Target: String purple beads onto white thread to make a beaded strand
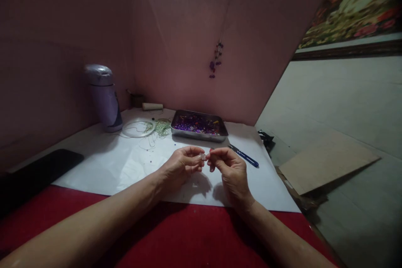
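Observation:
Between the thumb and fingertips of my left hand (pixel 184 163) is a small clear bead (pixel 202 156), or a little cluster of them. My right hand (pixel 229 169) pinches close against it with thumb and forefinger; whatever those fingertips hold is too small to make out. Both hands are raised a little over the white sheet (pixel 141 180), casting shadows on it. Just beyond them sits a metal tray (pixel 201 136) of purple beads with a few red, yellow and clear ones. Right of my right hand lies a pair of blue-handled thread snips (pixel 248 158).
A purple thermos (pixel 105 102) stands at the back left, by a white ring (pixel 138 135) and tangled green thread (pixel 162 127). Behind lies a thread spool (pixel 152 106). A dark flat object (pixel 53 163) is at left. Strung purple beads (pixel 215 63) hang before the pink partition (pixel 176 42).

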A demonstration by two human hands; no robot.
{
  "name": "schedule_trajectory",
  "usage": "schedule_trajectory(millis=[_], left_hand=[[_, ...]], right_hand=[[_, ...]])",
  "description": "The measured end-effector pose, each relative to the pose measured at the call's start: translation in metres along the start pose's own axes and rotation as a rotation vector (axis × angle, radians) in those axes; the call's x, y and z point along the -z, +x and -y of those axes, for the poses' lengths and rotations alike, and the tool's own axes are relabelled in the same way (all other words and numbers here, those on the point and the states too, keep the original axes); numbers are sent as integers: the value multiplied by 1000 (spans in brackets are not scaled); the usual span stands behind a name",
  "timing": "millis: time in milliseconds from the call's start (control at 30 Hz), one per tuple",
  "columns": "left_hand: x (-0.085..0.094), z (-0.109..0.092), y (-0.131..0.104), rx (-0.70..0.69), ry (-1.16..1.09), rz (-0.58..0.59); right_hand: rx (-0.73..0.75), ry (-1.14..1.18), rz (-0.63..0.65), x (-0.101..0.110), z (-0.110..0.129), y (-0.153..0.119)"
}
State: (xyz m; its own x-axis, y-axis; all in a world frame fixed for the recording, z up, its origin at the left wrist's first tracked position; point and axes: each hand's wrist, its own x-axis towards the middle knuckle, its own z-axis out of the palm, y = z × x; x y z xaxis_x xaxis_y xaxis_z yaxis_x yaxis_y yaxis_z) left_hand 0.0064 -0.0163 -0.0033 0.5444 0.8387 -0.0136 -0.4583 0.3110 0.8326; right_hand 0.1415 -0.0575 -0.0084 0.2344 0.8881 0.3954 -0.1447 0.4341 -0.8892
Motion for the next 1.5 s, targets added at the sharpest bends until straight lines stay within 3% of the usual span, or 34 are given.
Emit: schedule_trajectory(millis=[267, 800, 1500], left_hand=[[1, -1, 1, -9, -6, -25], [3, -6, 2, 9, -85, -9], [3, -5, 1, 12, -45, 36]], right_hand=[[16, -75, 5, 1, -1, 0], [331, -602, 113, 6, 1, -7], [451, -667, 117, 4, 6, -11]])
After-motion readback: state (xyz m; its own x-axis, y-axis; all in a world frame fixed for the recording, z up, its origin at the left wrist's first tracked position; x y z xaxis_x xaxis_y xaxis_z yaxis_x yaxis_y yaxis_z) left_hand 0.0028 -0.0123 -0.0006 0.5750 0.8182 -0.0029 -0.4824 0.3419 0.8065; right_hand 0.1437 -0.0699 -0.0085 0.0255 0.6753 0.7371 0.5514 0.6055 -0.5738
